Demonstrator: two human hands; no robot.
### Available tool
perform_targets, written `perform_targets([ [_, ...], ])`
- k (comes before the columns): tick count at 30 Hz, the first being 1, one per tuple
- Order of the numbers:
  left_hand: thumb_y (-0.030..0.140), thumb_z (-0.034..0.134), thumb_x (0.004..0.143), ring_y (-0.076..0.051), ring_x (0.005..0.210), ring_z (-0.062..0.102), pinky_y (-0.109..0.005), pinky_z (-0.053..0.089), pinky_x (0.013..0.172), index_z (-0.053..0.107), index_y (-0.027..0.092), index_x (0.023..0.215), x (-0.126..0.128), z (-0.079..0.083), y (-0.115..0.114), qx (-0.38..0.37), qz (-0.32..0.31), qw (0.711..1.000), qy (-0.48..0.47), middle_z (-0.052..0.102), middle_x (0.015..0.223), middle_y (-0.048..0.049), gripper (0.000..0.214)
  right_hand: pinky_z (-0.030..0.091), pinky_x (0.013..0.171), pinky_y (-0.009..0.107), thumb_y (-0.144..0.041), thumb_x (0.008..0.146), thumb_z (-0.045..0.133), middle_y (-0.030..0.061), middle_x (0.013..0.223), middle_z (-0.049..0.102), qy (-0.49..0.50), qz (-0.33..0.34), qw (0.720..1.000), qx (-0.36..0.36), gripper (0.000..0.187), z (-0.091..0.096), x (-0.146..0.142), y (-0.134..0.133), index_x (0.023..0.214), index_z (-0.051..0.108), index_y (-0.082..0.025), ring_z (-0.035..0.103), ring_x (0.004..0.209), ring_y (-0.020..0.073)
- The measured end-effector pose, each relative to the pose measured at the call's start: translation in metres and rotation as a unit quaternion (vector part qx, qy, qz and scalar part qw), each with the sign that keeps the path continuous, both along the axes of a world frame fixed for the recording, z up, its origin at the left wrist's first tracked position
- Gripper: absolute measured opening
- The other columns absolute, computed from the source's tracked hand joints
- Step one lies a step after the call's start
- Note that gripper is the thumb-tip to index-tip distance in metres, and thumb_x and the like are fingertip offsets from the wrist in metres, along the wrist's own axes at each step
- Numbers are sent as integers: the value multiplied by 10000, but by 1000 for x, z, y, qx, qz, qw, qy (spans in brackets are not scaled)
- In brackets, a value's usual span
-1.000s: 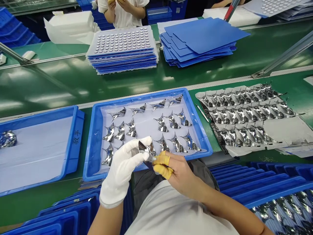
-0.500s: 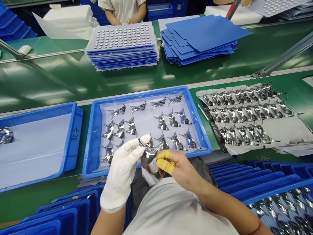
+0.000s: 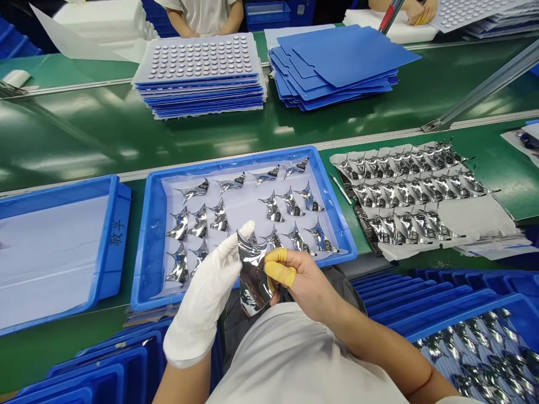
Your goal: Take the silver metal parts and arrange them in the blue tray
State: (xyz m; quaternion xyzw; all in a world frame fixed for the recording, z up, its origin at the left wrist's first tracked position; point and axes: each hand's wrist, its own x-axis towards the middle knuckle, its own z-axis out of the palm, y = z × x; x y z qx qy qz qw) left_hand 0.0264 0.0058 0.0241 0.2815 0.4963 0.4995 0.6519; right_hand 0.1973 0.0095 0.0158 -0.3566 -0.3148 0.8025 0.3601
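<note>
**Mirror-foil piece (image 3: 252, 275) pinched upright**

The yellow-capped fingers (image 3: 280, 268) of the bare right hand (image 3: 305, 283) are closed on the foil piece's right edge, while the white-gloved fingers (image 3: 241, 238) of the left hand (image 3: 202, 294) press along its left edge. The piece hangs between the two hands, touching both. Its long axis runs roughly up and down in the view, with the upper tip toward the blue tray (image 3: 141, 247) and the lower end toward the person's pale shirt (image 3: 303, 359).

The hands work just in front of the blue tray's near rim. Inside that tray, curved foil pieces (image 3: 273, 207) lie in rows on a pale liner sheet (image 3: 240, 205). To the tray's right, more foil pieces sit on a torn backing sheet (image 3: 475, 216), with a slim metal tool (image 3: 340, 188) between them and the tray. A second blue tray (image 3: 120, 235) lies to its left, and blue crates (image 3: 421, 292) lie to its near right. Beyond it, across a green table (image 3: 84, 132), are stacked blue sheets (image 3: 337, 59) and a co-worker (image 3: 197, 14).
</note>
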Motion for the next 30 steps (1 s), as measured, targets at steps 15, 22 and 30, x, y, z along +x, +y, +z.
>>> perform_targets([
  [15, 271, 777, 796, -153, 854, 677, -249, 548, 783, 729, 217, 1140, 11, -2, 2, 12, 28, 999, 18, 729, 1076, -50, 351, 470, 467, 205, -376, 833, 720, -55, 575, 547, 57, -17, 998, -23, 260, 0, -3, 0, 737, 590, -172, 539, 494, 87],
  [22, 298, 751, 817, -167, 987, 669, -282, 520, 944, 741, 221, 942, 22, -2, 1, 15, 90, 993, 78, 721, 994, -9, 146, 488, 478, 205, -444, 795, 774, -33, 589, 573, 131, 21, 981, -139, 382, -4, -10, -1, 689, 548, -155, 586, 468, 91],
  [30, 241, 711, 831, -174, 987, 673, -279, 515, 961, 768, 236, 952, 22, -2, -1, 45, 70, 988, 128, 734, 981, -13, 134, 514, 498, 207, -403, 810, 773, -47, 601, 530, 156, 11, 974, -163, 344, -13, -12, -2, 710, 562, -149, 593, 489, 91],
])
